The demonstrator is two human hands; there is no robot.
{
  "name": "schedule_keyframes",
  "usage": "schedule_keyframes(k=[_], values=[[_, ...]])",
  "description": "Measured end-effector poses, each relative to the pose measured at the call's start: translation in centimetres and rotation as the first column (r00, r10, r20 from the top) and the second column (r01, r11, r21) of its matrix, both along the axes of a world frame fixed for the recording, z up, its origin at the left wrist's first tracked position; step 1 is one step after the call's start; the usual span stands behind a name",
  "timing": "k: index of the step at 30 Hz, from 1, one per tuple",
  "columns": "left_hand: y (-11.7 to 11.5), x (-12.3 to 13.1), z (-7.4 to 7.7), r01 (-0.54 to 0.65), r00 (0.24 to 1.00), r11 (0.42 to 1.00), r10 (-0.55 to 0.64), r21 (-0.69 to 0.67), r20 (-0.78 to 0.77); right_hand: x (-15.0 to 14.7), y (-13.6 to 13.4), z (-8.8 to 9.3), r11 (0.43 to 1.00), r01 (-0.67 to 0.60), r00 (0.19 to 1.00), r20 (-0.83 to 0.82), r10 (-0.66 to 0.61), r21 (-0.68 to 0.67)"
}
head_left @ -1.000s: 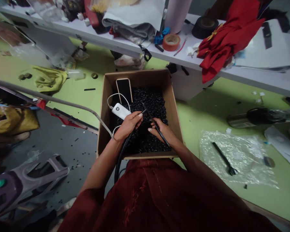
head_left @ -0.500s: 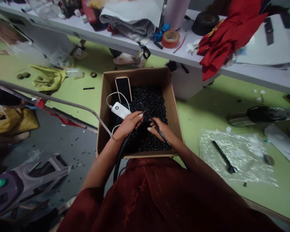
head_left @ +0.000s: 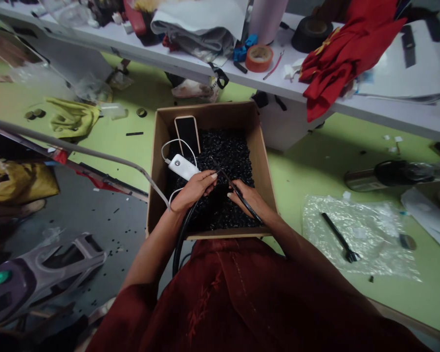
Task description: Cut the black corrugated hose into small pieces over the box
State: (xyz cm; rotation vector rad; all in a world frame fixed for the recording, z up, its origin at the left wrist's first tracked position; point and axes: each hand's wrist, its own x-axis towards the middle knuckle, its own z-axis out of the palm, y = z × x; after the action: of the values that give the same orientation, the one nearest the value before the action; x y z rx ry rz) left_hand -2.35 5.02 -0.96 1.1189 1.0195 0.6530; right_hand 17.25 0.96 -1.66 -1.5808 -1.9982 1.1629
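Observation:
Both my hands are over an open cardboard box (head_left: 266, 181) heaped with small, shiny black pieces (head_left: 231, 146). My left hand (head_left: 200, 187) is closed, thumb and fingers pinched together. A black corrugated tube (head_left: 186, 222) runs from my lap up under this hand, and its end is hidden at the fingers. My right hand (head_left: 247, 198) is wrapped round a slim dark scissors-like tool (head_left: 238, 191). Its narrow tip lies just beyond my left fingertips; whether the two touch is unclear. Beside my left hand, in the box, are a white power bank (head_left: 183, 167) with a cable and a phone (head_left: 187, 133).
A white shelf (head_left: 278, 80) crosses behind the box, bearing orange tape (head_left: 258, 57) and red cloth (head_left: 346, 58). To the right, a clear plastic bag (head_left: 374, 234) lies under a black fork-ended tool (head_left: 339, 237), near a steel bottle (head_left: 366, 177). A grey cable (head_left: 106, 155) runs at left.
My right hand has shifted slightly right, and the tool's angle has changed a little. My left hand stays nearly in place.

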Motion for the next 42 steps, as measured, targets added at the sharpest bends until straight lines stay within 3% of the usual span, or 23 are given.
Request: schedule_keyframes(k=[19, 28, 36, 42], values=[[0.2, 0.2, -1.3, -0.064, 0.996, 0.997, 0.062, -0.037, -0.058, 0.0, -0.1, -0.8, 0.999, 0.003, 0.982, 0.188, -0.01, 0.037], [-0.1, 0.5, -0.7, -0.034, 0.998, 0.993, 0.028, -0.109, -0.053, -0.3, 0.0, -0.8, 0.99, 0.129, 0.976, 0.17, -0.137, 0.059], [-0.5, 0.8, 0.2, -0.003, 0.998, 0.982, 0.014, -0.189, 0.058, -0.2, -0.1, -0.4, 0.974, 0.218, 0.973, 0.063, -0.221, 0.053], [-1.0, 0.5, 1.0, 0.159, 0.96, 0.955, -0.091, -0.249, 0.265, -0.2, 0.0, -0.6, 0.975, 0.215, 0.975, 0.048, -0.218, 0.056]])
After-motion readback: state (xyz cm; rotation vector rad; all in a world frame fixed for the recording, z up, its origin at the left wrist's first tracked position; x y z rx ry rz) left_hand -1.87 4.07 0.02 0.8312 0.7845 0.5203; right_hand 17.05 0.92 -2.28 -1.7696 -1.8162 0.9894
